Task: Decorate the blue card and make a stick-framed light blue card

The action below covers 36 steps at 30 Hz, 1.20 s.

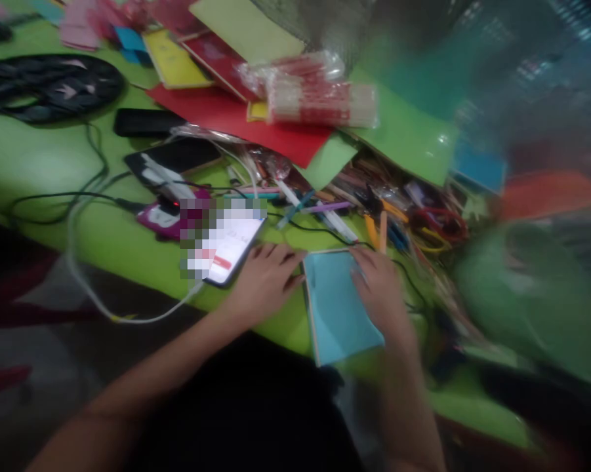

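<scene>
A light blue sheet of paper or card (342, 308) lies at the front edge of the green table, with a thin pale strip (311, 308) along its left side. My left hand (270, 282) rests to the left of it, with fingertips at the strip's upper part and thumb and forefinger apart. On the sheet's upper right side, my right hand (376, 285) lies with its fingers stretched over the edge. A phone (233, 242) with a lit screen is just left of my left hand. Blur hides fine detail at the fingertips.
Behind my hands is a jumble of pens (327, 206), orange-handled tools (371, 226) and loose sticks. Farther back lie a red sheet (256, 141) and a wrapped stick bundle (325, 101). A white cable (147, 320) loops at the left; a green rounded object (531, 295) stands right.
</scene>
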Each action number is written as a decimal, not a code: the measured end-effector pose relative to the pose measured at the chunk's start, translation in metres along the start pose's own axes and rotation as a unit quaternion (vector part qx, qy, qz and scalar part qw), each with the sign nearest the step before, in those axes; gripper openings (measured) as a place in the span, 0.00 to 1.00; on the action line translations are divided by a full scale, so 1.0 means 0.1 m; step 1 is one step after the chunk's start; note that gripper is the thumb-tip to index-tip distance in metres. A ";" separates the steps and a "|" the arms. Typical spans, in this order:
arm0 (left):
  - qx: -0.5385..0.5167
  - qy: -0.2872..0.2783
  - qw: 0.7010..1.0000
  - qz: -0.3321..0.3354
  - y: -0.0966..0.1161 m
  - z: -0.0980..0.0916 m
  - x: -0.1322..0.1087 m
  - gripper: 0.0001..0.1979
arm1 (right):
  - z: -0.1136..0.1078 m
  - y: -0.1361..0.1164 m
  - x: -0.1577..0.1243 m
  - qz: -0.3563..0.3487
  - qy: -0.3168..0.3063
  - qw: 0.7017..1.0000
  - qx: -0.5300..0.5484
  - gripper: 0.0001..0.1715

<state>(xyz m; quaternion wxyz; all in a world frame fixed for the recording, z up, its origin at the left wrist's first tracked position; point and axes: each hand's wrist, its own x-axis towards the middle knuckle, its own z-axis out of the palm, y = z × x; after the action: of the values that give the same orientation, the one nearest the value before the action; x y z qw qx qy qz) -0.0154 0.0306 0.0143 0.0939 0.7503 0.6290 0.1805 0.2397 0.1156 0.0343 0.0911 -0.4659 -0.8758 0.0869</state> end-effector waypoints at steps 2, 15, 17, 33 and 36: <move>-0.015 0.009 1.000 -0.001 -0.01 0.04 0.00 0.20 | 0.04 0.04 -0.01 -0.014 0.011 1.000 0.006 0.26; -0.016 0.007 1.000 0.000 -0.01 0.04 0.01 0.19 | 0.10 0.05 0.00 -0.025 0.020 0.999 -0.020 0.27; -0.015 0.007 1.000 0.001 -0.01 0.05 0.02 0.19 | 0.11 0.03 0.00 -0.020 0.018 0.999 -0.023 0.27; -0.041 0.009 0.999 -0.013 -0.02 0.01 0.02 0.20 | 0.05 -0.25 0.03 -0.040 -0.011 0.999 -0.003 0.27; -0.027 0.010 1.000 -0.009 -0.02 0.02 0.01 0.21 | 0.07 -0.34 0.03 -0.057 -0.034 0.998 -0.007 0.28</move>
<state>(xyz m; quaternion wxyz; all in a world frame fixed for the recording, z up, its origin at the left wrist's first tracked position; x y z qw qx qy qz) -0.0162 0.0318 0.0118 0.1099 0.7401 0.6313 0.2039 0.2092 0.0996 0.0359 0.0624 -0.4123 -0.9043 0.0909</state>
